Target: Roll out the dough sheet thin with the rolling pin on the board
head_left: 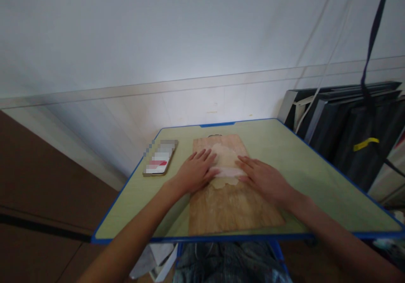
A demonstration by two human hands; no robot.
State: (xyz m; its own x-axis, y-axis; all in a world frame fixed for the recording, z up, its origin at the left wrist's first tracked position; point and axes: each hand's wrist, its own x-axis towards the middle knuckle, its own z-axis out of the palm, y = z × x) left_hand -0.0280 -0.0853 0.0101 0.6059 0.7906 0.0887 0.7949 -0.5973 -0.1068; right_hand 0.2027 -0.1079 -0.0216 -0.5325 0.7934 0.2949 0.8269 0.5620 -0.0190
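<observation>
A thin, pale sheet of dough [226,154] with an uneven edge lies on a wooden cutting board [234,211]. Across it, between my hands, runs a whitish band [228,172]; whether it is a rolling pin or part of the sheet I cannot tell. My left hand [199,171] lies palm down at the band's left end, fingers stretched forward. From the right, my right hand [261,175] reaches over the band's other end, its fingers extended and pointing inward. Both palms and what is beneath them are hidden.
The board rests on a pale green table with a blue edge [218,124]. A phone [160,158] lies left of the board. Behind the table is a white wall [196,101]. Dark flat panels [354,126] lean at the right, and a black strap [368,59] hangs before them.
</observation>
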